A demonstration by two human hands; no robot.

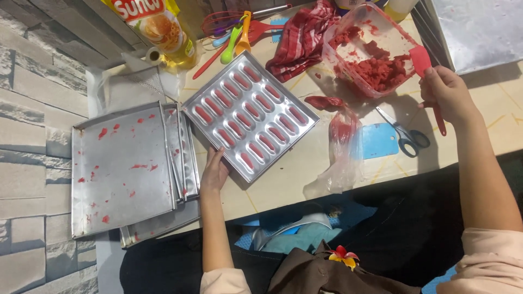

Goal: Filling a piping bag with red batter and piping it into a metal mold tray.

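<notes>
Two hands engaged: left hand (pixel 214 173) is laid flat on the mould tray (pixel 250 114) near edge; spatula (pixel 426 76) is gripped by right hand (pixel 448 93), blade at tub (pixel 370 49), right of tray.

Grey stone-brick wall (pixel 32 109) beside beige counter (pixel 305 174)

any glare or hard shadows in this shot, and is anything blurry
Head view: soft glare on the flat metal tray and the steel sheet top right; a hard shadow falls below the right hand holding the red spatula; the left hand on the mould tray looks sharp, edges slightly soft.
</notes>
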